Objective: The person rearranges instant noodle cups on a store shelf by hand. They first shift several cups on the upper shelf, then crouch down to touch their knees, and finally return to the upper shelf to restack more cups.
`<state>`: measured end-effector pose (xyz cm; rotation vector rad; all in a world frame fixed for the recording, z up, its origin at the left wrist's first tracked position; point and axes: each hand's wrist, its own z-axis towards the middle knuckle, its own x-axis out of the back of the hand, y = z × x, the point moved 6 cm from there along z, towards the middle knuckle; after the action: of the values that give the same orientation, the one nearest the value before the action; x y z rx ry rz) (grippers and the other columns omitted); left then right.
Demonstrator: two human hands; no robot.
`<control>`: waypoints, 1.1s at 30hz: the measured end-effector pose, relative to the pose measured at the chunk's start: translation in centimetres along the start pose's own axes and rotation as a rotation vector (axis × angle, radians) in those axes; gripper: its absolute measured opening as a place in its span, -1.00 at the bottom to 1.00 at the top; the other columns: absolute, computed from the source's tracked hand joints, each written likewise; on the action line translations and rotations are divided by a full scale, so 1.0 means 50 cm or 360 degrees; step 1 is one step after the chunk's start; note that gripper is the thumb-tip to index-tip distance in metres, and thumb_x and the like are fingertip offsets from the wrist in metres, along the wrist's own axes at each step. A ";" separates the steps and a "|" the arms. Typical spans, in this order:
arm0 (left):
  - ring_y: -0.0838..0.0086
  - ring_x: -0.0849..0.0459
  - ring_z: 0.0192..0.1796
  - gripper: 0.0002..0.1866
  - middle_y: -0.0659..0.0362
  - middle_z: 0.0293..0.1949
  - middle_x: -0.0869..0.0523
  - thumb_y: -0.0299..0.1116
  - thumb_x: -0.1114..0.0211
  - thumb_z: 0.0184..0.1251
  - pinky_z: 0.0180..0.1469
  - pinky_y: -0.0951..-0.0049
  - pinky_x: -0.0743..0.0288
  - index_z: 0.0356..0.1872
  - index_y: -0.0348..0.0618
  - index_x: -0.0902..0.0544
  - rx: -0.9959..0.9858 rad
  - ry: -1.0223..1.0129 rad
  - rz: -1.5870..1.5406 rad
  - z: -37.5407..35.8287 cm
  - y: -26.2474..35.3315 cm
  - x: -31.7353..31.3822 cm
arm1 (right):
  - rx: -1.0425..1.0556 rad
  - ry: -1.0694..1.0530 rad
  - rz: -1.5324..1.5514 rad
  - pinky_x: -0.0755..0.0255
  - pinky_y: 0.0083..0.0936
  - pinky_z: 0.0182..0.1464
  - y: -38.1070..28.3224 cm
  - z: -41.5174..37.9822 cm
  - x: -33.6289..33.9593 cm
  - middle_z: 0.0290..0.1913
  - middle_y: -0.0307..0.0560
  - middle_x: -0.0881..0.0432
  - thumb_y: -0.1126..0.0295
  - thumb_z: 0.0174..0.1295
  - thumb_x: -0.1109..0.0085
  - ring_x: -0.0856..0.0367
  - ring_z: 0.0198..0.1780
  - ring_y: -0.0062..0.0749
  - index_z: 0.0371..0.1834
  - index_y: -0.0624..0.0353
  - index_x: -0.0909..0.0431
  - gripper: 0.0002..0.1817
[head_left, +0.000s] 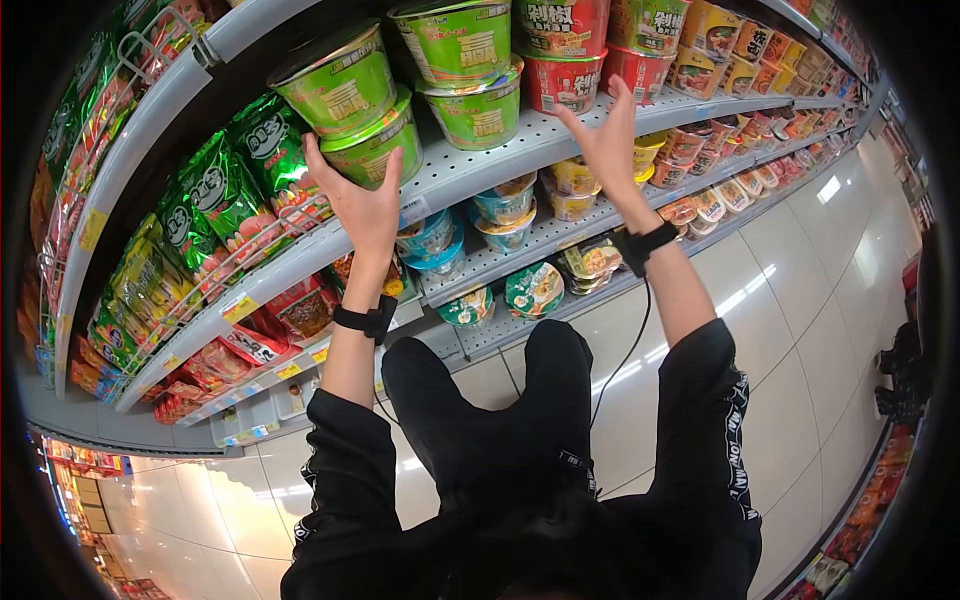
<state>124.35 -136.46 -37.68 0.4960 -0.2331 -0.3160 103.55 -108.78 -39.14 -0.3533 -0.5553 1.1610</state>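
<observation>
On the upper shelf stand stacked green noodle tubs. My left hand (361, 205) is open, its fingers spread against the front of the lower green tub (376, 150) in the left stack; another green tub (338, 83) sits on top of it. My right hand (606, 140) is also open, fingers apart, in front of the red tubs (563, 82), and nothing shows in it. Between my hands is a second green stack, with its lower tub (474, 108) resting on the perforated shelf. Both wrists wear black bands.
Green snack bags (213, 195) hang behind a wire rail on the left. Blue tubs (433, 245) and yellow tubs (573, 190) fill the shelf below. The grey shelf edge (470, 180) runs under my hands. Tiled floor (780, 330) lies to the right.
</observation>
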 end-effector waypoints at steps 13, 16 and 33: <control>0.08 -0.29 0.52 0.09 -0.23 0.50 -0.20 -0.28 -0.60 0.23 0.55 0.20 -0.14 0.59 -0.33 0.01 -0.0037 -0.0025 0.0156 0.002 0.009 0.001 | -0.0403 -0.0398 0.0212 -0.54 -0.21 0.23 0.065 0.090 -0.061 0.25 0.38 -0.58 -0.08 -0.10 -0.68 -0.66 0.23 0.03 0.39 0.52 -0.19 0.18; 0.10 -0.30 0.51 0.09 -0.24 0.50 -0.21 -0.28 -0.60 0.23 0.54 0.20 -0.15 0.59 -0.32 0.02 -0.0049 -0.0031 0.0185 0.002 0.007 0.002 | -0.0320 -0.0403 0.0193 -0.53 -0.20 0.24 0.072 0.088 -0.072 0.24 0.37 -0.59 -0.08 -0.14 -0.70 -0.66 0.23 0.05 0.39 0.50 -0.19 0.20; 0.05 -0.20 0.57 0.14 -0.24 0.56 -0.10 -0.37 -0.60 0.20 0.58 0.14 -0.08 0.61 -0.33 0.10 -0.0020 -0.0066 0.0161 0.000 0.018 0.006 | -0.0380 -0.0545 0.0343 -0.52 -0.32 0.26 0.086 0.076 -0.048 0.27 0.22 -0.60 -0.06 -0.06 -0.67 -0.65 0.23 -0.20 0.46 0.46 -0.17 0.18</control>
<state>124.85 -135.80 -37.20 0.4640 -0.2957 -0.2290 97.37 -109.49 -38.89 -0.4289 -0.9794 1.3777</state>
